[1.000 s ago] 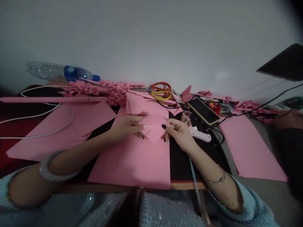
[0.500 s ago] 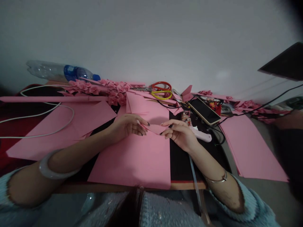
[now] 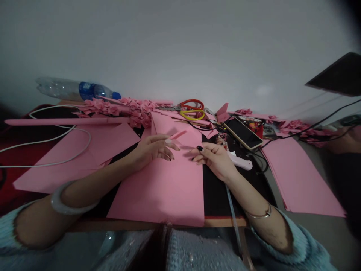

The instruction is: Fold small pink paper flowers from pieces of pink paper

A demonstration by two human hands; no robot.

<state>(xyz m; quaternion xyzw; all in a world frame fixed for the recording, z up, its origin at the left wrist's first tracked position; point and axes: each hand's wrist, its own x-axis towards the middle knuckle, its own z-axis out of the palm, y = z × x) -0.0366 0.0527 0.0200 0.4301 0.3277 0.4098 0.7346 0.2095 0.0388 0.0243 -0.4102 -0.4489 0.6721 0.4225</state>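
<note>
My left hand (image 3: pixel 156 149) is over a large pink paper sheet (image 3: pixel 169 188). Its fingers pinch a small folded piece of pink paper (image 3: pixel 178 134), which points up and to the right, edge toward me. Facing it across a small gap is my right hand (image 3: pixel 213 156), clear of the folded piece. The right thumb is pressed near the curled fingers, and nothing shows between them. A pale glue gun (image 3: pixel 240 161) lies just beyond the right hand.
Red-and-yellow-handled scissors (image 3: pixel 192 109) and pink paper flowers (image 3: pixel 113 107) lie along the wall. A plastic bottle (image 3: pixel 67 88) rests on its side at back left. A phone (image 3: pixel 244 132), white cable (image 3: pixel 88 141) and more pink sheets (image 3: pixel 301 177) are around.
Earlier both hands held the folded pink paper between them. The right hand has let go, and the left now holds it alone, turned up and away from the right fingers.
</note>
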